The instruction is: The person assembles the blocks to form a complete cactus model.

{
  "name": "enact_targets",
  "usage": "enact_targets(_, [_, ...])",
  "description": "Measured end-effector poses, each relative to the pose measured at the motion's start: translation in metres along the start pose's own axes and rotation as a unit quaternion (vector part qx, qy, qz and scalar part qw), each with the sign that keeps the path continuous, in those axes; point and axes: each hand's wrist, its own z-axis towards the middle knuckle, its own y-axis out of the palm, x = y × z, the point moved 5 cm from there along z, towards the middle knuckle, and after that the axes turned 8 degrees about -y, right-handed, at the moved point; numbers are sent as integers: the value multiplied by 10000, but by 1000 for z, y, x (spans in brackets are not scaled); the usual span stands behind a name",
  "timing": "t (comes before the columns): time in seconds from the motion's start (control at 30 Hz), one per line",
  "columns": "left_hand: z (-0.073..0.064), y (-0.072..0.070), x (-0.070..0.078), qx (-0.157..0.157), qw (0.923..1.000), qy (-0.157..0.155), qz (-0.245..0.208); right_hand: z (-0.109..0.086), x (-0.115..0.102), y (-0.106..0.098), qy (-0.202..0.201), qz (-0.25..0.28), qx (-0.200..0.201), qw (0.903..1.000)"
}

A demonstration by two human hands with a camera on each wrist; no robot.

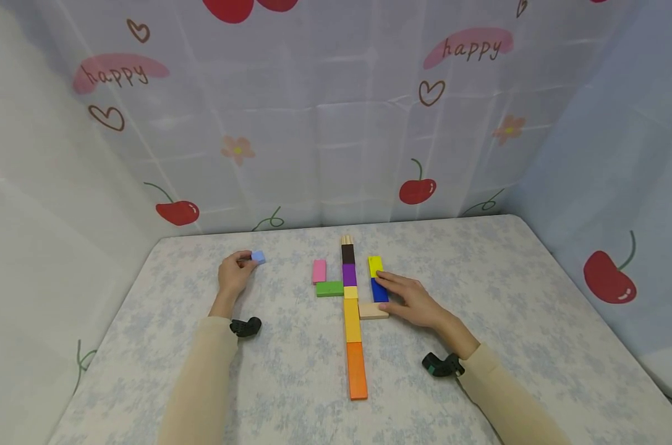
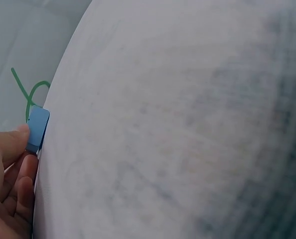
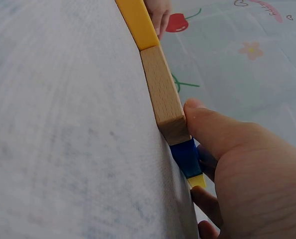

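Observation:
In the head view my left hand [image 1: 235, 272], at the left of the table, pinches a small light blue block [image 1: 258, 257]. The left wrist view shows that block [image 2: 38, 128] between thumb and fingers. My right hand [image 1: 416, 303] has its fingers spread and fairly straight. Its thumb touches the plain wooden block [image 1: 373, 311], and its fingertips rest by the dark blue block [image 1: 379, 290] and the yellow block [image 1: 375, 266]. In the right wrist view the thumb lies along the wooden block [image 3: 163, 87], partly hiding the dark blue one [image 3: 187, 159].
A central column of blocks runs from orange [image 1: 357, 371] through amber [image 1: 352, 321], pale yellow [image 1: 350, 292] and purple [image 1: 349, 275] to black [image 1: 348, 254], topped by thin sticks [image 1: 347, 240]. Green [image 1: 330, 288] and pink [image 1: 319, 271] blocks adjoin its left side. A printed curtain surrounds the table.

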Motion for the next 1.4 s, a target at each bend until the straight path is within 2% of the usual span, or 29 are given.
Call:
enact_targets(0.1, [0,0,1,-55,9999,-26,-80,0,1,0,9,-2,3,10000])
enact_targets(0.3, [-3,7,11,-419,9964,-121,-729,0,2,1,2,-39,7,10000])
enact_targets(0.4, [-5,18,24,-596,9933,-121,-982,0,2,1,-11,-7,6,10000])
enact_targets(0.6, [-8,48,55,-825,9899,130,-1144,0,2,1,15,-5,7,10000])
enact_targets(0.77, [-10,71,70,-982,9878,240,-1181,0,3,2,36,18,-3,10000])
enact_targets(0.9, [-14,85,74,-1129,9860,219,-1204,-1,3,2,-4,23,12,10000])
enact_targets(1.03, [-17,93,75,-1207,9852,187,-1205,0,3,3,-87,-13,10,10000])
enact_targets(1.23, [-20,97,79,-1222,9850,242,-1191,0,3,2,-33,3,9,10000])
enact_targets(1.4, [-22,100,81,-1218,9875,234,-969,-1,3,2,-16,8,14,10000])
